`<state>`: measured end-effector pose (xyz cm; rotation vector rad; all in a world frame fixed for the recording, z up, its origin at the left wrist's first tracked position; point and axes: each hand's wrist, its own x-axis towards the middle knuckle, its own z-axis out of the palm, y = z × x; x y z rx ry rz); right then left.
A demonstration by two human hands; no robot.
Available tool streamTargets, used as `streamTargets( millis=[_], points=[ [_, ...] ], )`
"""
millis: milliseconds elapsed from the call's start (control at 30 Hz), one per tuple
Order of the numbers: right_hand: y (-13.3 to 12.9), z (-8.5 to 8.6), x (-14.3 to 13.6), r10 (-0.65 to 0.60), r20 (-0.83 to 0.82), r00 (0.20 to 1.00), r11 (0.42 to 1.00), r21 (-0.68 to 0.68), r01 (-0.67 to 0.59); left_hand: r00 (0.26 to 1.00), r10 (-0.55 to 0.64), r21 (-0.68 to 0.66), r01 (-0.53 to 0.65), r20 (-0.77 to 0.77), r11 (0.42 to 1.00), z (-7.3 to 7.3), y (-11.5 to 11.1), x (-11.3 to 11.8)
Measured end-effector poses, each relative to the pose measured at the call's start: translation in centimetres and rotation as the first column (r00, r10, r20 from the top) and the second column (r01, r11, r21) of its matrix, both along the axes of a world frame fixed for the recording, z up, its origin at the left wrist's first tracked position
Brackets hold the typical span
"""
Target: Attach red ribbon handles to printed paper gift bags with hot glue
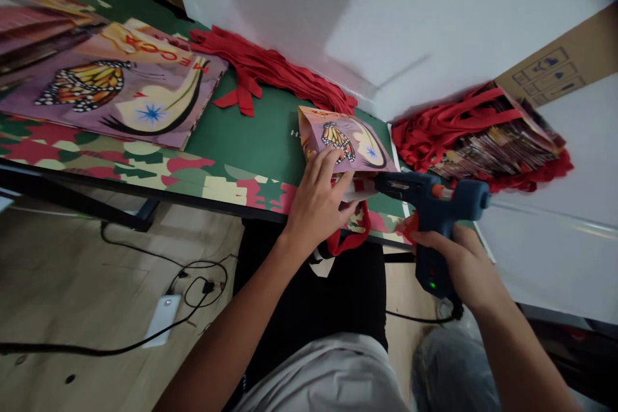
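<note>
My left hand (318,196) grips the near edge of a printed paper bag (357,138) with a butterfly on it, which lies near the table's front edge. My right hand (463,261) is wrapped round the handle of a dark blue glue gun (432,199) with a green light. The gun's nozzle points left, close to the bag's near edge; its tip is hard to make out there. A red ribbon loop (355,239) hangs below the bag, past the table edge.
Flat printed bags (91,87) are stacked on the left of the green table (261,135). Red ribbons (284,74) lie along the white wall. At the right stands a bundle of bags with ribbon handles (492,141). Cables and a white power bank (163,320) are on the floor.
</note>
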<state>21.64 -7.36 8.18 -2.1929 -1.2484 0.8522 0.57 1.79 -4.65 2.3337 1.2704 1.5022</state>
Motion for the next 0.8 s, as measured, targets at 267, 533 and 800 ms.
streamTargets(
  millis=[267,533,800],
  points=[
    [0.3,0.2,0.3,0.016,-0.006,1.0,0.998,-0.065,-0.017,1.0,-0.008,0.014,0.008,0.017,1.0,-0.1,0.2,0.0],
    [2.4,1.8,-0.9,0.188,0.175,0.966,0.97,-0.19,-0.154,1.0,-0.012,0.03,0.012,0.002,0.999,0.0,0.3,-0.1],
    [3.3,1.6,-0.3,0.229,0.113,0.967,0.96,-0.188,-0.205,1.0,-0.01,0.027,0.011,-0.028,1.0,0.3,0.5,-0.2]
  ],
)
